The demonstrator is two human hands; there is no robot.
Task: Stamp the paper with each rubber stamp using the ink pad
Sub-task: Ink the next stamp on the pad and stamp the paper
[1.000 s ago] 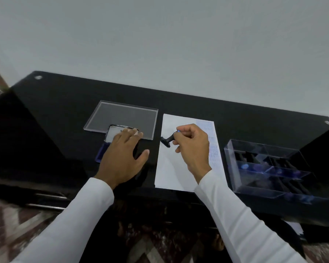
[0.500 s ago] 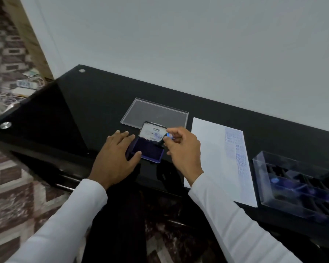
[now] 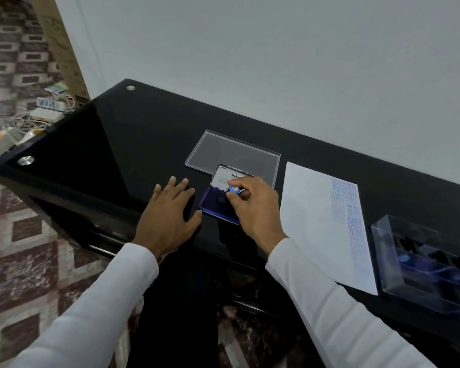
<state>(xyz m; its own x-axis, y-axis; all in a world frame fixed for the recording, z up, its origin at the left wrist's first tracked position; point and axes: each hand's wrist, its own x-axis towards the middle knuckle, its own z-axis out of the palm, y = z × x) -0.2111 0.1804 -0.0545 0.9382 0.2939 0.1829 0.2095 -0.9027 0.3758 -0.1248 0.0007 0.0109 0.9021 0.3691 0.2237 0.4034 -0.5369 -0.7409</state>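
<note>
A black glass table [image 3: 122,144] stands against a pale wall [image 3: 276,62], with patterned floor tiles [image 3: 19,208] to its left. On the right half of the table lies a white sheet of paper [image 3: 314,221], its right margin carrying a column of blue stamped words, among them "FRAGILE". Just right of the paper, at the table's near right, sits a clear plastic box [image 3: 388,251] divided into compartments that hold dark stamps with blue tops, blurred here. Left of the paper, toward the far side, a clear flat lid [image 3: 223,152] rests on the table. Just in front of it sits an open blue ink pad [image 3: 210,205], its raised cover leaning back against the lid. The left hand [image 3: 168,219], fingers spread wide, lies flat on the table just left of the ink pad, its thumb at the pad's near left corner. The right hand [image 3: 252,205] pinches a small rubber stamp [image 3: 227,195] by its blue-topped handle, the stamp's dark base pressed down on the ink pad's surface. Both arms wear white sleeves [image 3: 91,314].
</note>
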